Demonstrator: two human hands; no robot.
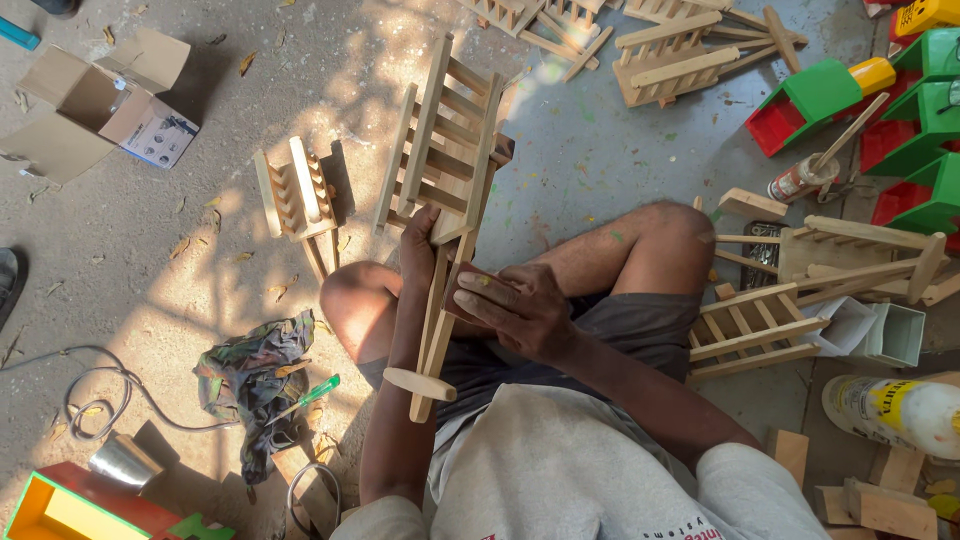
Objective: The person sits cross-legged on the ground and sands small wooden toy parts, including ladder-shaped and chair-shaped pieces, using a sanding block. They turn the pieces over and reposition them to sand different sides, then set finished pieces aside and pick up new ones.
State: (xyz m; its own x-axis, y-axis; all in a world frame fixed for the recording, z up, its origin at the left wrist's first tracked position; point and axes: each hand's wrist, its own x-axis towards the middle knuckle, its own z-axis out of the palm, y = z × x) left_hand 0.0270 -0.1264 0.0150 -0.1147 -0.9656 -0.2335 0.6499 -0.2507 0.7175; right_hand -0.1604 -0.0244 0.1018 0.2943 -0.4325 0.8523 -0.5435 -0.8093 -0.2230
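Observation:
I sit on a concrete floor with my knees apart. My left hand [417, 250] grips the near end of a bare wooden slatted cart frame [440, 140], which reaches up and away from me; its long handles [432, 335] run down past my lap to a small wooden disc [418, 384]. My right hand [515, 308] presses a small brown flat piece [468, 288], perhaps sandpaper, against those handles just right of my left hand.
A smaller slatted wooden piece [296, 193] stands to the left. More wooden frames [668, 60] lie at the top and right [760, 330]. Green and red painted toys [905, 130], an open cardboard box [95, 105], a paint-stained rag [250, 375] with a green-handled screwdriver [312, 393], and a cable [90, 400] surround me.

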